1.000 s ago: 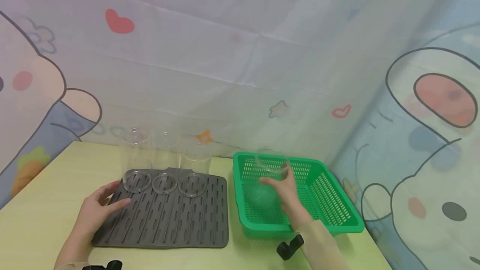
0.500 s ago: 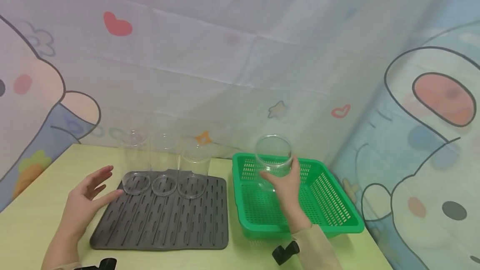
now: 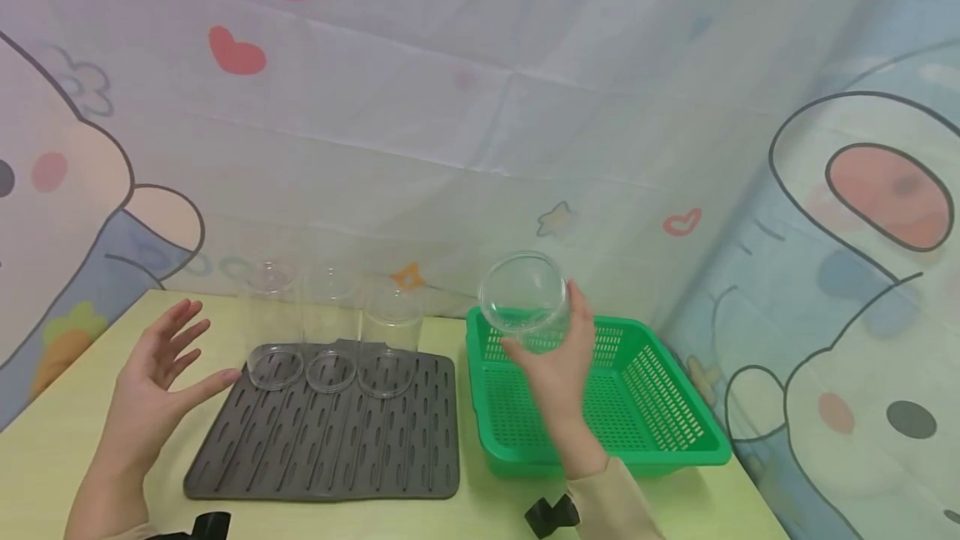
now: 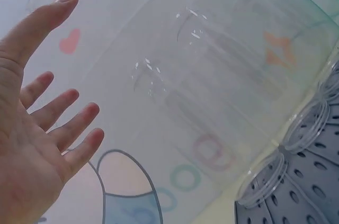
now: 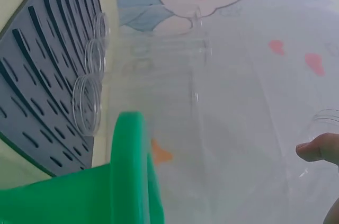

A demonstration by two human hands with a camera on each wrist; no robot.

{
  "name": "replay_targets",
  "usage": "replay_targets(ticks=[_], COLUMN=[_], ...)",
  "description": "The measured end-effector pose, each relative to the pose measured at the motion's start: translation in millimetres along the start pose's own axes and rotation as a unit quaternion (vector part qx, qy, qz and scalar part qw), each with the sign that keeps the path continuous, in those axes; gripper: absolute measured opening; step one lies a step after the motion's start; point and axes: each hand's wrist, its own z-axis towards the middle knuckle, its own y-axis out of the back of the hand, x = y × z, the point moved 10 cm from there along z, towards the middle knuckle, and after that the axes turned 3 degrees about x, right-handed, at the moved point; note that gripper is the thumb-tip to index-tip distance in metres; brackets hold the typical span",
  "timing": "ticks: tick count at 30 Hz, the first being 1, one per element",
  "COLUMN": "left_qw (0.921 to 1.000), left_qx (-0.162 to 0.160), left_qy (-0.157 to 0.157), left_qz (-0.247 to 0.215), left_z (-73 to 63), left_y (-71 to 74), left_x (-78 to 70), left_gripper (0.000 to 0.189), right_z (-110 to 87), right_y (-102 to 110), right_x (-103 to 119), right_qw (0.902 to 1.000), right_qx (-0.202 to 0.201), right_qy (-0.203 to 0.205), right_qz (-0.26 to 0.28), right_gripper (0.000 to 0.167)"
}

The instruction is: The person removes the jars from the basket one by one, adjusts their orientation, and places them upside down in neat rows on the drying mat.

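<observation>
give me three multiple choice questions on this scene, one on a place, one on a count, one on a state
1. Where is the clear cup that the right hand grips?
A. flat on the mat
B. raised above the green basket
C. on the bare table

2. How many clear cups stand along the far edge of the grey mat?
A. one
B. three
C. five

3. How is the left hand?
A. fingers spread, holding nothing
B. gripping a cup
C. pressed flat on the mat

Answers:
1 B, the head view shows the cup in the air over the basket's near-left part.
2 B, three rims sit in a row.
3 A, the left wrist view shows straight, spread fingers.
</observation>
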Motion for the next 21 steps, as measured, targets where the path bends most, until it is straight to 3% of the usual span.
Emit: replay_targets(ticks=[6,9,13,18,21], left_qw=[0.9993,0.9975,0.9958,0.9937,0.9922], left_qx=[0.020,0.035,0.057,0.080,0.097], left_qy=[-0.019,-0.018,-0.017,-0.029,-0.021], left_qz=[0.025,0.059,0.070,0.072,0.076], left_z=[3.1,4.9,7.0,7.1,6.2], left_y=[-17.6,-32.1,-55.6,-84.8,-100.3], left_x=[-17.3,-23.1,-28.4,-35.0,-36.5], left_gripper=[0.104,0.107,0.110,0.111,0.111], right_z=[-10.6,-16.8,-25.0,-36.6,-42.8], right_y=[-6.0,-10.8,-17.0,-26.9,-34.2], right_x=[27.8,40.3,51.4,60.5,63.2], right_qw=[0.9950,0.9864,0.9731,0.9569,0.9516], right_qx=[-0.018,-0.036,-0.060,-0.076,-0.075], right_qy=[0.093,0.151,0.206,0.254,0.266], right_qz=[-0.029,-0.055,-0.084,-0.118,-0.135], right_gripper=[0.102,0.100,0.096,0.090,0.090])
